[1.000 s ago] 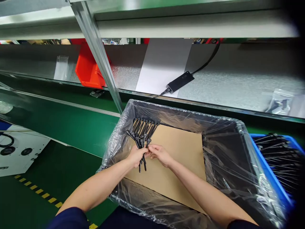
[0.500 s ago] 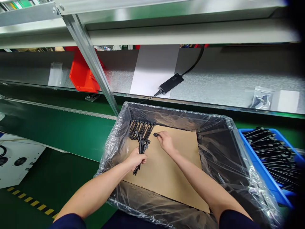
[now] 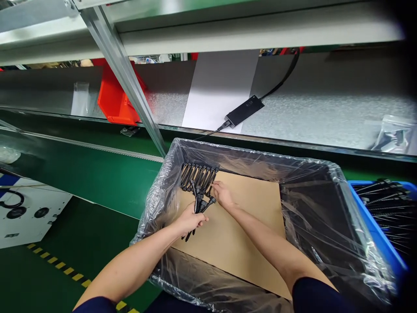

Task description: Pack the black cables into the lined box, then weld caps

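On my head view I have the left hand (image 3: 191, 220) wrapped round a bundle of slim black pieces (image 3: 199, 201), their thicker ends pointing away from me, above a cardboard sheet (image 3: 247, 230). My right hand (image 3: 223, 194) has its fingertips at the right end of a row of similar pieces (image 3: 198, 176) lying on the cardboard's far left corner; I can't tell whether it grips one. Clear plastic lines the bin (image 3: 260, 151) around them, and a blue tray (image 3: 362, 209) sits just to the right.
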The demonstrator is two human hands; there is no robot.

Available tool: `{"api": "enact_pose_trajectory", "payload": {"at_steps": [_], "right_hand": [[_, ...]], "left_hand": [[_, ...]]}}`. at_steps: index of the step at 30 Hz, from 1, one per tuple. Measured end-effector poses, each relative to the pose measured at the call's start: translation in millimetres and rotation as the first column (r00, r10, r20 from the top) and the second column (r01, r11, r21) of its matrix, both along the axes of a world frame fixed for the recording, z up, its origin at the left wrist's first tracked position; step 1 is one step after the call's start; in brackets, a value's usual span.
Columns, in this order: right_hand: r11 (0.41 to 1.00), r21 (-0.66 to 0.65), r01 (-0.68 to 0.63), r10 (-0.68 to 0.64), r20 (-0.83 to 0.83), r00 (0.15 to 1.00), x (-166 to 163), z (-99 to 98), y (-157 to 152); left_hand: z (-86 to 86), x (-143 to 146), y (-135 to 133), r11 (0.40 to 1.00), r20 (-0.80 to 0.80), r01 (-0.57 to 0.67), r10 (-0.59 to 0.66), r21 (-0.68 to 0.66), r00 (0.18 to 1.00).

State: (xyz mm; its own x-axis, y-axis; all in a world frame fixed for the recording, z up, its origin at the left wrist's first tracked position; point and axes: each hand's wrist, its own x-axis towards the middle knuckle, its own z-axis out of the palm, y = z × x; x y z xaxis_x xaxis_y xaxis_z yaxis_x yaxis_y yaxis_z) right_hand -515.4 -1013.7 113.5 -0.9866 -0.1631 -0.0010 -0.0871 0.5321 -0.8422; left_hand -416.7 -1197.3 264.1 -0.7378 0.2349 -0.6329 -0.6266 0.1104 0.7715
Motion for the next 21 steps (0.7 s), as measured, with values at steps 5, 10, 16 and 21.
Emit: {"api": "enact_pose_trajectory", "payload": {"at_steps": [5, 10, 16, 21], "right_hand": [[0.804, -0.588, 0.09, 0.265, 0.49, 0.831, 18, 76.7, 4], [0.691, -0.721, 0.049, 0.492, 0.518, 0.7, 37, 123.1, 2], [0.657, -0.622, 0.427, -0.057, 0.523, 0.85, 0, 93.9, 35], [0.715, -0.23, 0.66, -0.391, 0.651, 0.65, -36, 40.2, 50]], "left_hand": [[1.9, 5, -2, 0.971, -0.037, 0.235, -0.234, 0.042, 0.972], [-5.7, 16, 0, 0.908, -0.051, 0.418, -0.419, -0.03, 0.907], [-12.6, 27, 1, 0.881, -0.038, 0.472, -0.473, -0.029, 0.88], [-15.1, 26, 0, 0.92, 0.001, 0.393, -0.393, 0.002, 0.92]]}}
